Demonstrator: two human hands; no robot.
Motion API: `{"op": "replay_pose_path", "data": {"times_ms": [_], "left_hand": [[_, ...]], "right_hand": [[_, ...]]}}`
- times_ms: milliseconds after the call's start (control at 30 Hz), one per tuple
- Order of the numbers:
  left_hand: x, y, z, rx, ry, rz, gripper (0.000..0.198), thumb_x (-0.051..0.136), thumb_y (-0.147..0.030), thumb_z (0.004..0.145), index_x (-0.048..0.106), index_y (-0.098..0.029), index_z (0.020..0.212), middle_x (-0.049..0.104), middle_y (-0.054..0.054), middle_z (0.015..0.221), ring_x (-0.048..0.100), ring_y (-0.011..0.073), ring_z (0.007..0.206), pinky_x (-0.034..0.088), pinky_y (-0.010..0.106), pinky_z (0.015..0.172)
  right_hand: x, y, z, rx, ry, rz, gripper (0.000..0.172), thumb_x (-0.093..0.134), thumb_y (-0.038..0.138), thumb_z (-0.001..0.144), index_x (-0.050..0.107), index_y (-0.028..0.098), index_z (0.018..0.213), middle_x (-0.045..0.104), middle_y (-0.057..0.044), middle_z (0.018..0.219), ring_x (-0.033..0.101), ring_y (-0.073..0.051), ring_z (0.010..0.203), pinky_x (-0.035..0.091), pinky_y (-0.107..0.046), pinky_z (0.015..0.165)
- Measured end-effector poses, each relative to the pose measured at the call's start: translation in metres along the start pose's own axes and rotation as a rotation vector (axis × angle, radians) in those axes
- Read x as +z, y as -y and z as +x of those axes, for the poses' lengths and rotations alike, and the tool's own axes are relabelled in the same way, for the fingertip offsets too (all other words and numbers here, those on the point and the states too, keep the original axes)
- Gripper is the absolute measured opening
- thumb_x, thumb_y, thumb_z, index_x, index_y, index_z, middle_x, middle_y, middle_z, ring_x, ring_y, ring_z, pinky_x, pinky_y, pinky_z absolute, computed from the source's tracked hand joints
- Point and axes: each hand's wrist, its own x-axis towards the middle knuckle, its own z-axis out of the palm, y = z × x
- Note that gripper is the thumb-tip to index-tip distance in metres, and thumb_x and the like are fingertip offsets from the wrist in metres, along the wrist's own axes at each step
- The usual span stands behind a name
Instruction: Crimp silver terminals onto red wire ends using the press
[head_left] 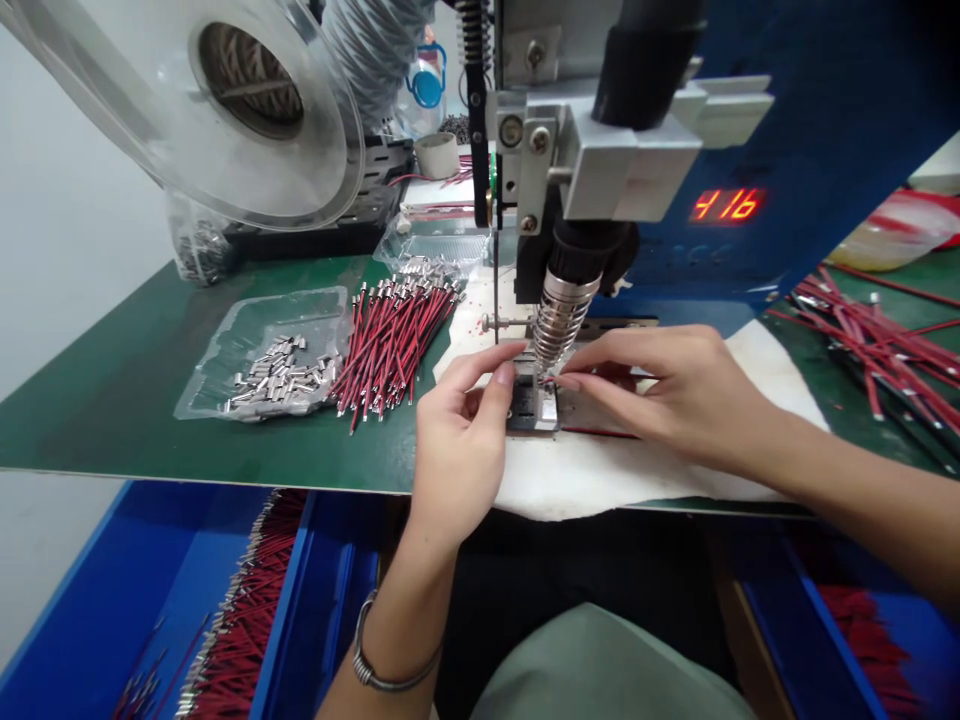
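My left hand and my right hand meet at a small metal fixture under the ribbed metal nozzle of a blue machine. Both hands pinch with thumb and forefinger at the fixture. What the left fingers grip is too small to name. A thin red wire runs from the fixture under my right hand. A pile of short red and black wires lies left of the fixture. Beside it, a clear bag holds small metal sleeves.
A red display on the machine reads 416. A clear reel hangs at the upper left. More red wires lie at the right on the green table. Blue bins below hold finished wires. White cloth covers the table edge.
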Motion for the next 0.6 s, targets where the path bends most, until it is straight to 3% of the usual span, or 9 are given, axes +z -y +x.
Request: {"op": "replay_pose_path", "data": {"times_ms": [100, 233, 333, 600], "left_hand": [[0.0010, -0.0016, -0.0004, -0.061, -0.009, -0.055, 0.026, 0.076, -0.039, 0.085, 0.075, -0.022, 0.105, 0.074, 0.004, 0.095, 0.061, 0.0075, 0.067, 0.044, 0.016, 0.054], [0.0017, -0.0030, -0.0011, -0.096, -0.023, -0.091, 0.025, 0.077, -0.042, 0.084, 0.072, -0.019, 0.095, 0.062, -0.001, 0.065, 0.051, 0.0049, 0.054, 0.038, 0.014, 0.048], [0.0018, -0.0040, -0.0014, -0.105, -0.010, -0.113, 0.023, 0.074, -0.042, 0.086, 0.073, -0.020, 0.093, 0.053, -0.005, 0.055, 0.040, 0.0027, 0.046, 0.035, 0.014, 0.045], [0.0009, -0.0022, -0.0017, -0.063, -0.015, -0.047, 0.021, 0.078, -0.041, 0.084, 0.076, -0.021, 0.092, 0.064, 0.001, 0.069, 0.065, 0.0117, 0.077, 0.049, 0.016, 0.061]], "right_hand": [[-0.0011, 0.0006, 0.0001, -0.022, 0.016, -0.018, 0.014, 0.062, 0.027, 0.099, 0.071, 0.019, 0.091, 0.075, -0.004, 0.083, 0.068, -0.018, 0.072, 0.051, -0.032, 0.066], [-0.0013, 0.0007, -0.0011, -0.021, 0.029, -0.037, 0.015, 0.060, 0.028, 0.101, 0.069, 0.019, 0.093, 0.073, -0.005, 0.084, 0.066, -0.018, 0.074, 0.049, -0.032, 0.067], [0.0000, 0.0002, -0.0022, -0.045, 0.020, -0.039, 0.015, 0.060, 0.029, 0.101, 0.068, 0.018, 0.093, 0.071, -0.004, 0.082, 0.064, -0.016, 0.071, 0.047, -0.031, 0.067], [-0.0005, 0.0029, -0.0018, -0.027, 0.051, -0.011, 0.013, 0.058, 0.027, 0.101, 0.066, 0.021, 0.093, 0.071, -0.004, 0.083, 0.063, -0.018, 0.071, 0.046, -0.033, 0.064]]}}
